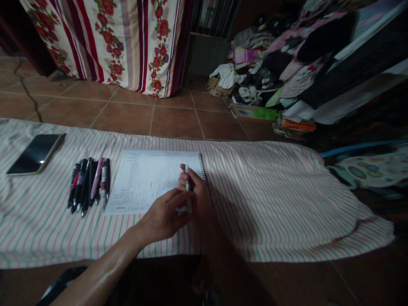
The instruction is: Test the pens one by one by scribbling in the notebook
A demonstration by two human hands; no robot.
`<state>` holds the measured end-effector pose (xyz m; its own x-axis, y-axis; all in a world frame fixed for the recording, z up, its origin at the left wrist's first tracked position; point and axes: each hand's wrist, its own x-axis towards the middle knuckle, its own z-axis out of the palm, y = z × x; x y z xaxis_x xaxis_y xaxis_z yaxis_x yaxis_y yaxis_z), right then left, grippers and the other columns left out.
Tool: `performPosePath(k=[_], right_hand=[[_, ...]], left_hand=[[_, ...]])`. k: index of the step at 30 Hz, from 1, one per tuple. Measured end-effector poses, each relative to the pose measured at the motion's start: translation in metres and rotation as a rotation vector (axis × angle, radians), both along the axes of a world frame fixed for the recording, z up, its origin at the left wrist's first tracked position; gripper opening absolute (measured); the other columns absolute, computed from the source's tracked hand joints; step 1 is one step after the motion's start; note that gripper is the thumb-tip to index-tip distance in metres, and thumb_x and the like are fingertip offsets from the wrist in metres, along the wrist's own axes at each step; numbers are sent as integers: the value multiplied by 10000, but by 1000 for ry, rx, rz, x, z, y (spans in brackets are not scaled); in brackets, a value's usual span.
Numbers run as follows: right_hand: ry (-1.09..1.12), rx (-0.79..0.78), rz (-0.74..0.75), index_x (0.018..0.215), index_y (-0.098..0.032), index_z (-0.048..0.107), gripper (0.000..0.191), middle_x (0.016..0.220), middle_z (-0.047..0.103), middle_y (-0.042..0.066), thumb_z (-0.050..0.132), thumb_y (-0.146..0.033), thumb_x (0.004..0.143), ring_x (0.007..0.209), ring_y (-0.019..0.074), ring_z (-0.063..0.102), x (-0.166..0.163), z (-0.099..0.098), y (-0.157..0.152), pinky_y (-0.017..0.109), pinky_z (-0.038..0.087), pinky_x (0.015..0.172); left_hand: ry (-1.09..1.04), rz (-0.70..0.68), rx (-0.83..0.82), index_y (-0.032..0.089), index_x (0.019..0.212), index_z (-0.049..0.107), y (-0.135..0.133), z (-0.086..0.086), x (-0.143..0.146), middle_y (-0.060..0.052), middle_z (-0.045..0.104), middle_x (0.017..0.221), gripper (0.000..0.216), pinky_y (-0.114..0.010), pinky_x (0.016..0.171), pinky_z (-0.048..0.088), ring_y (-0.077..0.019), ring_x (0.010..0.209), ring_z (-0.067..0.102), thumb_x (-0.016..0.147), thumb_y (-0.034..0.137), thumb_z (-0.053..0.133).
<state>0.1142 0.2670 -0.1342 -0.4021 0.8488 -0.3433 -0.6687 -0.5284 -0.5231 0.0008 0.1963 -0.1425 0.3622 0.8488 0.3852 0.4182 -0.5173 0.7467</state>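
A spiral notebook (149, 178) lies open on a striped cloth (270, 199), its page covered in faint scribbles. My right hand (199, 191) is closed round a white pen (188, 187) held upright over the notebook's lower right part. My left hand (164, 214) rests next to it, its fingers pinching the pen's lower end. A row of several pens (89, 185) lies on the cloth just left of the notebook.
A dark phone (35, 154) lies on the cloth at far left. Beyond the cloth is brown tiled floor (172, 117), a flowered bedsheet (127, 42) hanging at the back, and a heap of clothes and boxes (280, 72) at back right.
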Motion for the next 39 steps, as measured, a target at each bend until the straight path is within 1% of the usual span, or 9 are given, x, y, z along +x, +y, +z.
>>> performPosePath(k=[3, 8, 13, 16, 19, 25, 30, 34, 39], right_hand=[[6, -8, -8, 923, -177, 567, 187, 537, 456, -96, 617, -264, 766, 358, 16, 305, 1, 2, 1, 130, 250, 321], [0, 33, 5, 946, -180, 577, 210, 546, 475, -92, 615, -280, 765, 359, 22, 325, 1, 3, 0, 143, 267, 321], [-17, 68, -4, 986, -203, 586, 241, 582, 527, -86, 614, -304, 769, 367, 30, 374, 1, 2, -2, 154, 285, 324], [-39, 70, -35, 971, -197, 605, 231, 588, 549, -77, 622, -300, 765, 401, 32, 426, 1, 1, 0, 146, 310, 347], [-43, 61, -62, 951, -187, 621, 209, 582, 560, -68, 622, -281, 764, 409, 26, 434, 1, -1, 2, 134, 312, 353], [-19, 45, -94, 920, -180, 626, 188, 587, 569, -65, 625, -263, 751, 382, 9, 373, 0, -7, 9, 119, 294, 342], [-164, 122, -220, 911, -190, 631, 255, 620, 584, -59, 692, -277, 680, 392, 6, 359, -3, -12, 10, 118, 270, 336], [-281, 155, -331, 876, -194, 646, 268, 629, 611, -42, 720, -298, 640, 427, 22, 372, -9, -13, 9, 129, 293, 356], [-333, 163, -283, 848, -170, 678, 284, 653, 606, -32, 717, -364, 645, 442, 15, 371, -15, -13, 8, 136, 310, 385]], left_hand=[[16, -1, -13, 177, 1243, 442, -1, 0, -1, -74, 554, 995, 438, -341, 702, 521, -154, 815, 557, 824, 219, 562], [41, 12, -30, 172, 1255, 431, -1, -1, -2, -69, 560, 978, 476, -339, 679, 526, -156, 793, 565, 808, 223, 585], [39, 50, -31, 194, 1346, 311, -3, -8, -3, -58, 581, 962, 618, -332, 677, 529, -163, 808, 585, 795, 222, 590], [37, 82, -60, 212, 1360, 266, -4, -13, -3, -45, 595, 951, 650, -318, 672, 524, -164, 816, 597, 796, 225, 587], [32, 109, -109, 202, 1336, 284, -5, -15, -2, -38, 601, 924, 614, -306, 653, 515, -157, 783, 599, 803, 254, 584], [16, 151, -196, 201, 1205, 405, -7, -11, -3, -1, 585, 838, 424, -290, 648, 495, -131, 725, 579, 821, 266, 574], [14, 165, -180, 203, 1170, 433, -8, -10, -7, -5, 584, 860, 357, -304, 701, 491, -133, 768, 575, 844, 282, 555], [-2, 187, -153, 196, 1149, 451, -9, -9, -9, -6, 591, 843, 299, -300, 708, 492, -132, 768, 580, 864, 259, 516], [12, 224, -124, 192, 1130, 477, -11, -5, -14, 7, 599, 803, 279, -280, 688, 490, -124, 734, 583, 858, 235, 514]])
